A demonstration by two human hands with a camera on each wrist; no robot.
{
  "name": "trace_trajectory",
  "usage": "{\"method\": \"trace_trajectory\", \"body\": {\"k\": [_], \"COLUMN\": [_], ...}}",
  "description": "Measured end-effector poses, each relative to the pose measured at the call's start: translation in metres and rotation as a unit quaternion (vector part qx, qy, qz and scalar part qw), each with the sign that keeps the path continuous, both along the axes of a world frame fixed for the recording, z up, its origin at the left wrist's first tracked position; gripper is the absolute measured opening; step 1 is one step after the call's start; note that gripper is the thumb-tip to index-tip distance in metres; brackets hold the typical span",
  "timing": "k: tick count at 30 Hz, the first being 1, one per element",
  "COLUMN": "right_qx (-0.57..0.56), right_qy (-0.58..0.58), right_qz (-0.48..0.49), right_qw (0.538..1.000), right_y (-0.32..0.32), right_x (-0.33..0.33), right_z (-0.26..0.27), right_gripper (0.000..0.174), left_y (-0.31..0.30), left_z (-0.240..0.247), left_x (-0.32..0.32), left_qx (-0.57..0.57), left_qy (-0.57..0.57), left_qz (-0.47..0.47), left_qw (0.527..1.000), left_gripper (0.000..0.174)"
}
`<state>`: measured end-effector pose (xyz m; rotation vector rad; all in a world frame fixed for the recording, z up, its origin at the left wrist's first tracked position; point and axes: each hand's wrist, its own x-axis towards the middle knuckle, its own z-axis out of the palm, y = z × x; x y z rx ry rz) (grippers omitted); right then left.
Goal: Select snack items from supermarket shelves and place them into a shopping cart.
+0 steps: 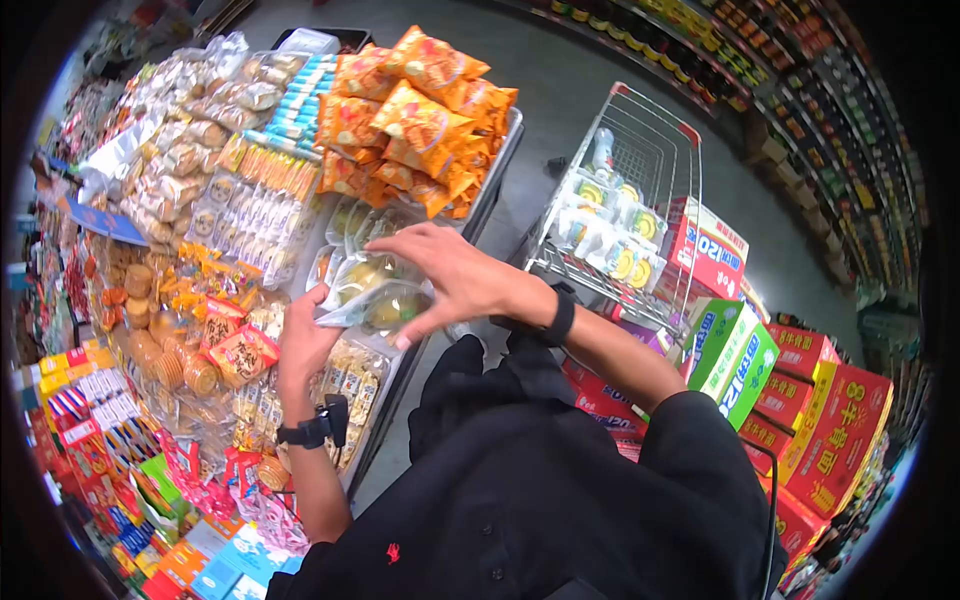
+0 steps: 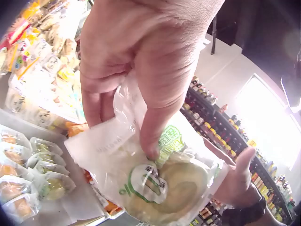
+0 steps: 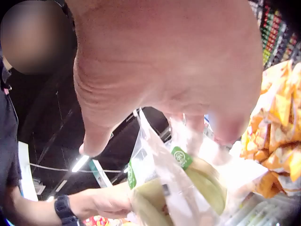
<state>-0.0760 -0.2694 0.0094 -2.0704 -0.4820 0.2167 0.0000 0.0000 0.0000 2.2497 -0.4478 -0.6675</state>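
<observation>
My left hand (image 1: pixel 312 330) pinches the top of a clear plastic bag holding a round, pale greenish pastry (image 2: pixel 183 188), with green print on the wrapper. A second bagged pastry (image 3: pixel 150 202) shows beside it in the right wrist view. Over these packs, my right hand (image 1: pixel 465 275) spreads its thumb wide from the fingers, the fingers reaching to the far side of the bags and the thumb apart from them. Below in the left wrist view, a white tray (image 2: pixel 80 193) bears more bagged green pastries (image 2: pixel 49 165) and a row of orange-brown ones (image 2: pixel 14 179).
Orange snack bags (image 1: pixel 420 120) are heaped beyond the hands. Bagged biscuits (image 1: pixel 165 355) and wrapped cakes (image 1: pixel 250 220) cover the display to the left. A shopping cart (image 1: pixel 650 130) with several packs inside stands at the right, near stacked red cartons (image 1: pixel 840 420) and a green carton (image 1: pixel 735 350).
</observation>
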Motion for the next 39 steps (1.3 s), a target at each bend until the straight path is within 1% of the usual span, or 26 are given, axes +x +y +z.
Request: {"method": "trace_trajectory", "body": {"k": [2, 3, 5, 6, 7, 9, 11, 13, 15, 16, 17, 18, 19, 20, 21, 22, 23, 24, 25, 27, 30, 33, 34, 37, 38, 39], "right_qx": [0.060, 0.132, 0.226, 0.178, 0.292, 0.407, 0.403, 0.439, 0.482, 0.457, 0.435, 0.408, 0.384, 0.382, 0.380, 0.345, 0.306, 0.300, 0.289, 0.245, 0.109, 0.054, 0.012, -0.147, -0.146, -0.159], "right_qy": [-0.034, -0.036, -0.047, -0.069, 0.015, 0.081, 0.069, 0.149, 0.161, 0.157, 0.149, 0.181, 0.209, 0.214, 0.220, 0.212, 0.203, 0.202, 0.201, 0.227, 0.259, 0.306, 0.281, 0.176, 0.193, 0.151], "right_qz": [-0.026, -0.079, -0.183, -0.209, -0.238, -0.315, -0.402, -0.459, -0.515, -0.548, -0.574, -0.573, -0.561, -0.557, -0.555, -0.564, -0.576, -0.573, -0.573, -0.592, -0.606, -0.608, -0.589, -0.607, -0.611, -0.604], "right_qw": [0.997, 0.987, 0.956, 0.959, 0.926, 0.853, 0.819, 0.758, 0.691, 0.683, 0.677, 0.687, 0.703, 0.706, 0.707, 0.720, 0.731, 0.735, 0.740, 0.734, 0.744, 0.730, 0.758, 0.761, 0.753, 0.766], "right_y": [-0.003, -0.030, -0.045, -0.060, -0.073, -0.106, -0.142, -0.191, -0.237, -0.261, -0.286, -0.312, -0.336, -0.360, -0.377, -0.396, -0.415, -0.424, -0.435, -0.442, -0.443, -0.442, -0.440, -0.430, -0.425, -0.425], "right_x": [-0.016, -0.056, -0.081, -0.091, -0.100, -0.132, -0.150, -0.170, -0.185, -0.191, -0.193, -0.199, -0.197, -0.192, -0.188, -0.185, -0.183, -0.174, -0.170, -0.164, -0.155, -0.148, -0.150, -0.164, -0.162, -0.165], "right_z": [-0.004, -0.010, -0.033, -0.052, -0.059, -0.069, -0.095, -0.108, -0.133, -0.168, -0.203, -0.218, -0.235, -0.261, -0.291, -0.319, -0.346, -0.377, -0.403, -0.465, -0.483, -0.490, -0.488, -0.464, -0.439, -0.430], "right_gripper": [0.110, 0.109, 0.107, 0.101, 0.091, 0.084, 0.067, 0.061, 0.058, 0.056, 0.053, 0.052, 0.050, 0.051, 0.053, 0.055, 0.057, 0.061, 0.064, 0.078, 0.099, 0.113, 0.118, 0.106, 0.098, 0.092], "left_y": [-0.014, -0.052, -0.099, -0.126, -0.151, -0.206, -0.260, -0.318, -0.373, -0.400, -0.425, -0.450, -0.473, -0.488, -0.506, -0.518, -0.534, -0.534, -0.537, -0.527, -0.513, -0.493, -0.484, -0.450, -0.438, -0.427], "left_z": [0.010, 0.025, 0.025, 0.024, 0.020, 0.000, -0.029, -0.065, -0.100, -0.126, -0.155, -0.183, -0.194, -0.221, -0.289, -0.274, -0.297, -0.297, -0.332, -0.318, -0.302, -0.286, -0.287, -0.264, -0.245, -0.221], "left_x": [0.011, -0.018, -0.019, -0.020, -0.018, -0.026, -0.033, -0.040, -0.055, -0.063, -0.071, -0.080, -0.084, -0.096, -0.095, -0.101, -0.109, -0.112, -0.120, -0.124, -0.123, -0.116, -0.113, -0.112, -0.108, -0.100], "left_qx": [-0.042, -0.030, -0.052, -0.033, -0.038, -0.065, -0.146, -0.182, -0.165, -0.173, -0.193, -0.182, -0.057, -0.161, -0.200, -0.126, -0.087, -0.159, -0.148, -0.116, -0.067, -0.056, -0.068, -0.099, -0.104, -0.111], "left_qy": [0.066, 0.084, 0.121, 0.130, 0.118, 0.107, 0.115, 0.159, 0.288, 0.316, 0.248, 0.246, 0.195, 0.173, 0.129, 0.088, 0.011, -0.023, -0.039, 0.000, 0.009, 0.037, 0.019, -0.006, -0.018, -0.034], "left_qz": [-0.046, -0.078, -0.142, -0.176, -0.204, -0.254, -0.237, -0.188, -0.155, -0.171, -0.237, -0.239, -0.253, -0.219, -0.193, -0.183, -0.160, -0.138, -0.122, -0.165, -0.164, -0.147, -0.144, -0.128, -0.121, -0.120], "left_qw": [0.996, 0.993, 0.981, 0.975, 0.971, 0.959, 0.954, 0.952, 0.931, 0.917, 0.919, 0.922, 0.946, 0.947, 0.952, 0.971, 0.983, 0.977, 0.981, 0.979, 0.984, 0.987, 0.987, 0.987, 0.987, 0.986], "left_gripper": [0.031, 0.033, 0.037, 0.048, 0.052, 0.062, 0.070, 0.076, 0.075, 0.067, 0.049, 0.045, 0.046, 0.044, 0.043, 0.045, 0.047, 0.046, 0.047, 0.046, 0.040, 0.035, 0.034, 0.030, 0.030, 0.029]}}
